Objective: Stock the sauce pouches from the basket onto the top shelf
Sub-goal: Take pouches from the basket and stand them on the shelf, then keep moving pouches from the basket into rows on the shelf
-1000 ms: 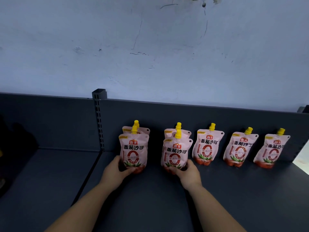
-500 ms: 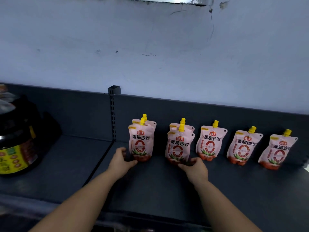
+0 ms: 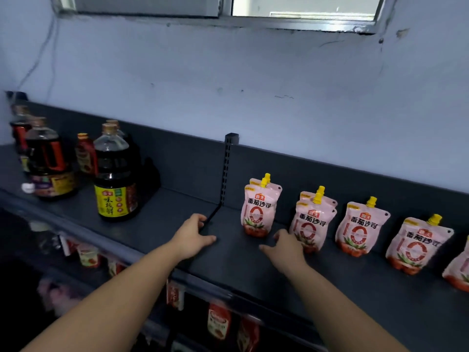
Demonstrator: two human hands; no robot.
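Evidently empty and loose-fingered, left hand [image 3: 193, 236] and right hand [image 3: 286, 248] hover over the top shelf [image 3: 241, 265]; a stray knuckle could topple the adjacent sauce pouch [image 3: 311, 226].

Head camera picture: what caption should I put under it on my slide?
A person's open left grip and right grip hover over the top shelf beside pink sauce pouches.

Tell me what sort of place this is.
Probably a small grocery shop or its stockroom: a dark metal shelf with a slotted upright, identical sauce pouches lined up label-forward, large dark sauce bottles to the left, and more packets on the tier below.
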